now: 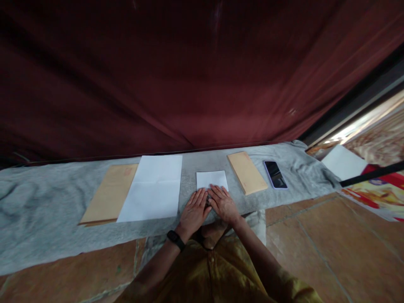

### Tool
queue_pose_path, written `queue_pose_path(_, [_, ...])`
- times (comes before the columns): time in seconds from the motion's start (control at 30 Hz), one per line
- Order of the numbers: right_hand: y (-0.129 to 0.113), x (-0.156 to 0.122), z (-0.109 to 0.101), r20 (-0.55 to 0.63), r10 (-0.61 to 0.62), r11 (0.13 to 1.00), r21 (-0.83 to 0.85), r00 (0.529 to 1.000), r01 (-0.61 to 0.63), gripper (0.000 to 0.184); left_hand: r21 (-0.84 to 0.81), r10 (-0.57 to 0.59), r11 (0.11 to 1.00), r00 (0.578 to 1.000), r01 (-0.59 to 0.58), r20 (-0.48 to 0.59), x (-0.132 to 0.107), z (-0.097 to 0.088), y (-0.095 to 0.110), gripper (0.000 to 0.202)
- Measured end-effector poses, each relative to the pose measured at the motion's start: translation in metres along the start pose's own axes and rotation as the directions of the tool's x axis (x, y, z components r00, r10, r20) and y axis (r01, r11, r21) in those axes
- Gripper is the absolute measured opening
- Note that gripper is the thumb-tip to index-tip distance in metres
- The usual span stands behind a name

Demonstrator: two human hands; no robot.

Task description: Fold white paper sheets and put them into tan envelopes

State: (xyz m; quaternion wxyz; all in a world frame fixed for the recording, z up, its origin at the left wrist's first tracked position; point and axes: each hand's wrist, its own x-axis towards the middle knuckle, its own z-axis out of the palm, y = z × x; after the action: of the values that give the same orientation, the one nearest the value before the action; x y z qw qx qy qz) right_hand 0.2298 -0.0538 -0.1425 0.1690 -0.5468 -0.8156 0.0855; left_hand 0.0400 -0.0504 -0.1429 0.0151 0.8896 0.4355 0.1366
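Note:
A small folded white sheet (pixel 211 179) lies on the grey cloth (pixel 47 210) straight ahead of me. My left hand (pixel 194 210) and my right hand (pixel 222 203) lie flat side by side on its near edge, fingers stretched out and pressing down. A black band sits on my left wrist. To the left lies a larger white sheet (pixel 154 187) with a crease across its middle, overlapping a brown envelope (pixel 109 194).
A stack of brown envelopes (pixel 246 172) and a dark phone (pixel 275 174) lie to the right on the cloth. A dark red curtain (pixel 189 75) hangs behind. Tiled floor (pixel 322 248) is in front; a white paper (pixel 344 162) and a black rod (pixel 372 173) are at far right.

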Motion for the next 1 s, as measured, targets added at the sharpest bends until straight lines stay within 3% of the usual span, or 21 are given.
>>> queue_pose_path(0.33, [0.019, -0.012, 0.005, -0.140, 0.188, 0.972, -0.114, 0.972, -0.204, 0.051, -0.003, -0.085, 0.996, 0.996, 0.085, -0.023, -0.006, 0.000, 0.004, 0.061])
queue_pose_path(0.63, [0.026, -0.008, 0.006, -0.190, 0.247, 0.963, -0.059, 0.950, -0.262, 0.048, 0.029, -0.184, 0.982, 0.982, 0.185, -0.042, -0.010, 0.003, 0.008, 0.062])
queue_pose_path(0.83, [0.008, 0.029, 0.003, -0.121, 0.124, 0.992, 0.007, 0.985, -0.124, 0.049, 0.023, -0.181, 0.983, 0.982, 0.183, -0.057, -0.010, 0.005, 0.008, 0.061])
queue_pose_path(1.0, [-0.004, 0.058, 0.013, -0.028, 0.010, 1.000, 0.009, 1.000, -0.010, 0.047, 0.015, -0.187, 0.982, 0.981, 0.188, -0.053, -0.010, 0.005, 0.009, 0.060])
